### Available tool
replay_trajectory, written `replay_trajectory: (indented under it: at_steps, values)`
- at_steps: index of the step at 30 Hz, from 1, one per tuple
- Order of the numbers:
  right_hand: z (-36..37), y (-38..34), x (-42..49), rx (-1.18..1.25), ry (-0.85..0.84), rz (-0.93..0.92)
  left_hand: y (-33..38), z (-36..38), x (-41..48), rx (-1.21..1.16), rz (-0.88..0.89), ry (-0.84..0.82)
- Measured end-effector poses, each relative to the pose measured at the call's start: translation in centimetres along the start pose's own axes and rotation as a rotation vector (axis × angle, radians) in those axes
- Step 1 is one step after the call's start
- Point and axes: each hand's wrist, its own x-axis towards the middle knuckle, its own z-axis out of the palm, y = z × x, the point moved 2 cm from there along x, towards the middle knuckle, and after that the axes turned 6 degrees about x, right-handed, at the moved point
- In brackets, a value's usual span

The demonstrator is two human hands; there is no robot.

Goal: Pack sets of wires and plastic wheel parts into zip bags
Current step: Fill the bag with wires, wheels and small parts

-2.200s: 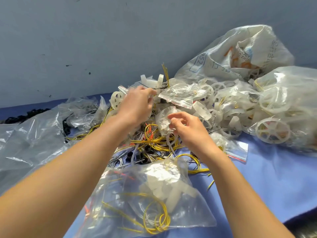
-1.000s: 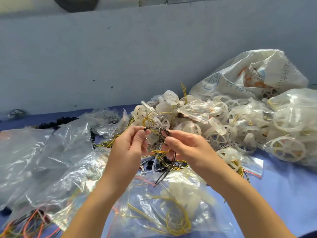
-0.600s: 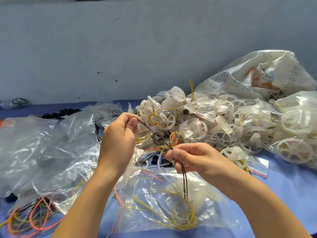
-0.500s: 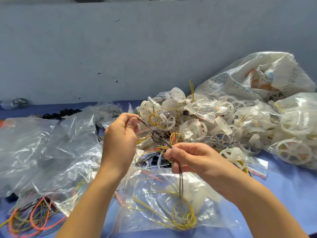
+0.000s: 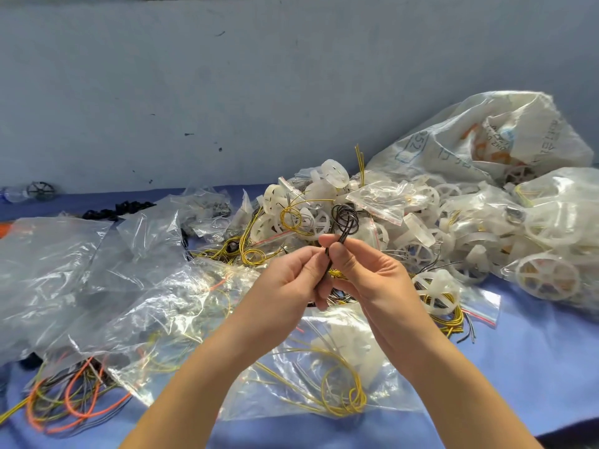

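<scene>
Both hands meet above the table's middle, holding one bundle of black wires (image 5: 344, 219). My right hand (image 5: 363, 273) pinches the bundle's stem between thumb and forefinger, with the coiled loops standing up above it. My left hand (image 5: 291, 280) pinches the lower part of the same stem, fingertips touching the right hand. Behind them lies a heap of white plastic wheel parts (image 5: 311, 218) mixed with yellow wires (image 5: 249, 251). Under my wrists lies a clear zip bag (image 5: 311, 384) holding yellow wire and white parts.
Empty clear bags (image 5: 64, 273) cover the left of the blue table (image 5: 518, 367). Orange and yellow wires (image 5: 71, 403) lie at the front left. Large sacks of wheels (image 5: 505, 140) and filled zip bags (image 5: 551, 273) crowd the right. A grey wall (image 5: 227, 92) closes the back.
The hands have come together and lifted the black wires. The stretched-out bundle now stands folded upright, its coil above the fingers instead of hanging below the right hand.
</scene>
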Motion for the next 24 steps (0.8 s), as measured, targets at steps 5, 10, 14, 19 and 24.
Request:
replay_trajectory:
  at_steps: [5, 10, 14, 19, 24]
  values:
    - [0.6, 0.7, 0.2, -0.037, -0.058, 0.016, -0.9, -2.2, -1.1, 0.248, 0.036, 0.036]
    - [0.3, 1.8, 0.5, -0.609, -0.071, 0.08, -3.4, -7.6, -2.8, 0.466, -0.196, 0.204]
    - [-0.5, 1.8, 0.5, -0.971, -0.022, -0.033, -6.7, -13.4, -6.2, 0.47, -0.56, 0.096]
    - [-0.7, 3.3, 0.6, -1.24, -0.123, 0.045, -8.2, -14.3, -9.2, 0.537, -0.674, -0.174]
    - [-0.5, 3.8, 0.9, -1.274, -0.157, 0.1, -6.7, -11.5, -8.6, 0.463, -0.508, -0.44]
